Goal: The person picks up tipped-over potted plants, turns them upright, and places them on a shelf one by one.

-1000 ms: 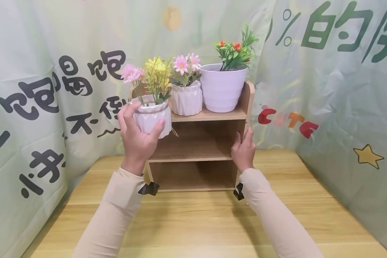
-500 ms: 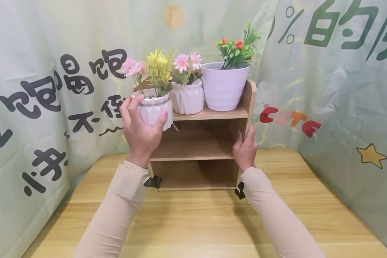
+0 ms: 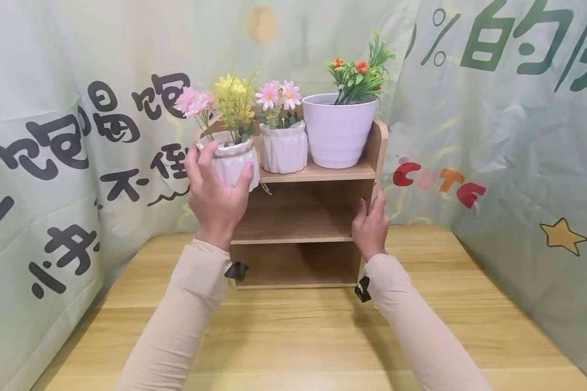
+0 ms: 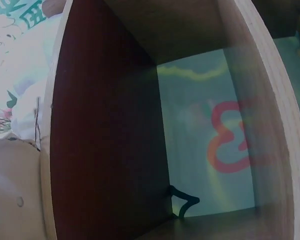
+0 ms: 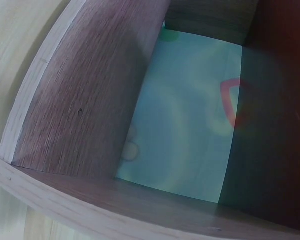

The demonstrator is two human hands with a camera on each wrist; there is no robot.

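Observation:
My left hand (image 3: 219,198) grips a white pleated flowerpot (image 3: 232,165) with pink and yellow artificial flowers, thumb on its front and fingers on its left side. That pot is at the left end of the top board of a small wooden shelf (image 3: 293,217); whether its base touches the board is hidden. Part of the pot (image 4: 12,190) also shows at the left edge of the left wrist view. Lower down, my right hand (image 3: 370,228) holds the shelf's right side panel (image 3: 380,146), thumb inward.
On the top board stand a second white pleated pot (image 3: 283,149) with pink daisies and a larger white pot (image 3: 339,133) with orange-red flowers. The shelf stands on a wooden table (image 3: 293,336). A printed cloth (image 3: 518,152) hangs behind and beside it.
My left hand has raised the flowerpot and brought it closer to the shelf top. The right hand keeps its hold on the side panel.

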